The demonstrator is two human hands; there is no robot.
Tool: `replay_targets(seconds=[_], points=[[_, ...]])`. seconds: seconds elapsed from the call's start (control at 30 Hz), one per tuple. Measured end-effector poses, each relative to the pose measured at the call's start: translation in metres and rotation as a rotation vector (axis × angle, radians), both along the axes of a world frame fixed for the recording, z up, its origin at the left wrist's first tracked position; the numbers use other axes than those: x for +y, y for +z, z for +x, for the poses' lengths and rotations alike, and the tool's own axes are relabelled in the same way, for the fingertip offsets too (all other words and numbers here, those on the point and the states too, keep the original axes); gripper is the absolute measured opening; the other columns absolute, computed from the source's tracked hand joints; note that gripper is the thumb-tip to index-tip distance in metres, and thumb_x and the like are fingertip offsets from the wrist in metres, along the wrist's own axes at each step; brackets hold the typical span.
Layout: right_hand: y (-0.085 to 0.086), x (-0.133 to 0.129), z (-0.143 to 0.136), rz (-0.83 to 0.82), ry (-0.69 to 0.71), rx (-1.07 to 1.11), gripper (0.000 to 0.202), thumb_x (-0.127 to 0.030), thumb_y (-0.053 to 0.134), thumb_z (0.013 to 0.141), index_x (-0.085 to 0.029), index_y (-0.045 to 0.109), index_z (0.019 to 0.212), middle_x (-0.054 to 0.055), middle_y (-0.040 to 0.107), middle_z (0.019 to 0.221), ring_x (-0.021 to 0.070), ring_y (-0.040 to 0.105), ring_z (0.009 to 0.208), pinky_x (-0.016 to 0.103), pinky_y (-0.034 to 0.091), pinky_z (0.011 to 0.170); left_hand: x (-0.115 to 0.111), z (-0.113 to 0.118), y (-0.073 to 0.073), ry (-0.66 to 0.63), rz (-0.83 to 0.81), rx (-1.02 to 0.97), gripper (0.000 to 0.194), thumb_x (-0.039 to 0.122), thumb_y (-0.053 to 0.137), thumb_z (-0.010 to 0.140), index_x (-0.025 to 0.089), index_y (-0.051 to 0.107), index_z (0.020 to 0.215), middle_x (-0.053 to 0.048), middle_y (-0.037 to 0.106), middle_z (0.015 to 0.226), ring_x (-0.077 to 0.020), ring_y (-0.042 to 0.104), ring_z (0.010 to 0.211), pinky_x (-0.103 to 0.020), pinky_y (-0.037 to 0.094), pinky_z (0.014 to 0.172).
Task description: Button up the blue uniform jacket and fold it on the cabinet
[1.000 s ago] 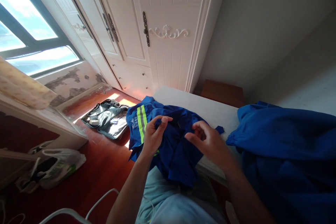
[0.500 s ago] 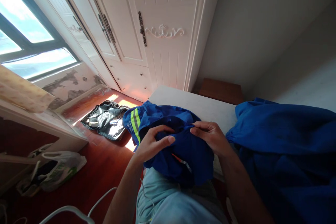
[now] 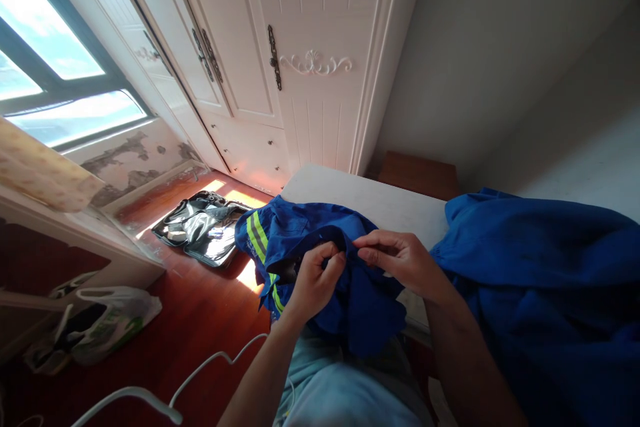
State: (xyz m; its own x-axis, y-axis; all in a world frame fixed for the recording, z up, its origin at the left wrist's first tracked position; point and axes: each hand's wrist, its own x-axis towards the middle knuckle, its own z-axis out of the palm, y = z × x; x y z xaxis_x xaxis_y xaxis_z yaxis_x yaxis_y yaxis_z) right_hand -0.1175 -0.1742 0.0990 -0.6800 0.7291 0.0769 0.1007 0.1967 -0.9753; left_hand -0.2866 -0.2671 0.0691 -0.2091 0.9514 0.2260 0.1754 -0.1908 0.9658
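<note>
A blue work garment with yellow-green and grey reflective stripes lies bunched over the near corner of a white mattress and hangs onto my lap. My left hand pinches a fold of its cloth near the middle. Just to the right, my right hand grips the same edge, fingertips almost touching the left hand's. A second, larger heap of blue cloth covers the mattress at the right.
A white wardrobe with dark handles stands ahead. On the red wooden floor lie a shiny black bag and a white plastic bag. A brown stool sits by the wall. A white cable curves near my knee.
My hands have come together on the garment's edge. The left hand rose and closed on the fold; the striped part dropped lower and turned toward the floor.
</note>
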Motion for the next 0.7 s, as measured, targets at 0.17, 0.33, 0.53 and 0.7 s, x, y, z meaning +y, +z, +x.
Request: replay_targets(seconds=[0.17,0.33,0.53,0.7], points=[[-0.008,-0.013,-0.002,-0.027,-0.044,0.001,0.055,-0.05,0.082,0.069,-0.018,0.067,0.111,0.007,0.07,0.093,0.0196,0.067,0.082,0.03,0.057,0.073,-0.001,-0.001,-0.008,0.098,0.0,-0.122,0.041,0.044,0.052,0.094,0.019,0.04,0.065,0.003,0.035,0.064,-0.0109,0.032,0.06,-0.023,0.03,0.056],[-0.004,-0.023,-0.001,0.072,0.014,-0.126,0.034,-0.051,0.067,0.086,-0.018,0.07,0.093,0.005,0.071,0.085,0.0174,0.065,0.076,0.025,0.051,0.065,-0.002,-0.005,-0.005,0.157,0.033,-0.065,0.04,0.043,0.06,0.09,0.018,0.043,0.064,0.004,0.04,0.063,-0.0103,0.036,0.059,-0.022,0.033,0.056],[0.003,-0.028,-0.002,0.454,-0.083,-0.114,0.018,-0.035,0.061,0.093,-0.021,0.072,0.091,0.004,0.073,0.087,0.0172,0.067,0.078,0.027,0.05,0.072,-0.005,0.0,-0.001,0.156,0.019,-0.105,0.03,0.039,0.068,0.086,0.017,0.052,0.072,0.003,0.049,0.063,-0.0094,0.044,0.059,-0.02,0.036,0.057],[-0.007,-0.025,-0.003,0.673,-0.105,-0.194,0.018,-0.026,0.051,0.097,-0.02,0.069,0.095,0.005,0.072,0.086,0.018,0.067,0.077,0.028,0.049,0.071,-0.006,0.003,-0.001,0.086,-0.077,-0.141,0.035,0.037,0.081,0.073,0.015,0.065,0.096,-0.001,0.063,0.076,-0.0109,0.051,0.066,-0.021,0.039,0.059]])
